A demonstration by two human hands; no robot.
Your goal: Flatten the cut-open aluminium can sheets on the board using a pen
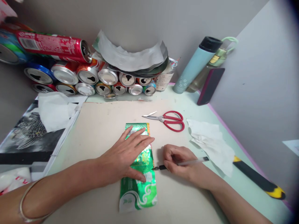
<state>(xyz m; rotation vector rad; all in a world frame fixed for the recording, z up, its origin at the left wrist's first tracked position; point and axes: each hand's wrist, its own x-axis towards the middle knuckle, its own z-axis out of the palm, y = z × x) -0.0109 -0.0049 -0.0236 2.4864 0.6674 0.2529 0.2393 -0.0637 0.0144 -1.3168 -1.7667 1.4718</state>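
Observation:
A green printed sheet, apparently cut from a drink can (142,193), lies lengthwise on a beige board (98,124). Across its upper half rests my left hand (130,149), fingers spread and palm down, with the thumb lower on the sheet. My right hand (179,160) is closed around a pen (191,161) with a clear barrel and black grip. The pen's tip meets the sheet's right edge, near its middle. Beyond the sheet, red-handled scissors (167,119) lie with their blades pointing left, a thin pale sliver beside them.
Stacked drink cans (88,76) line the back wall, with curved metal sheets (133,59) on top. A light-blue bottle (196,67) and a dark phone-like slab (211,87) stand back right. Crumpled tissue (210,140) and a yellow-black utility knife (259,179) lie right; a bird picture (30,130) lies left.

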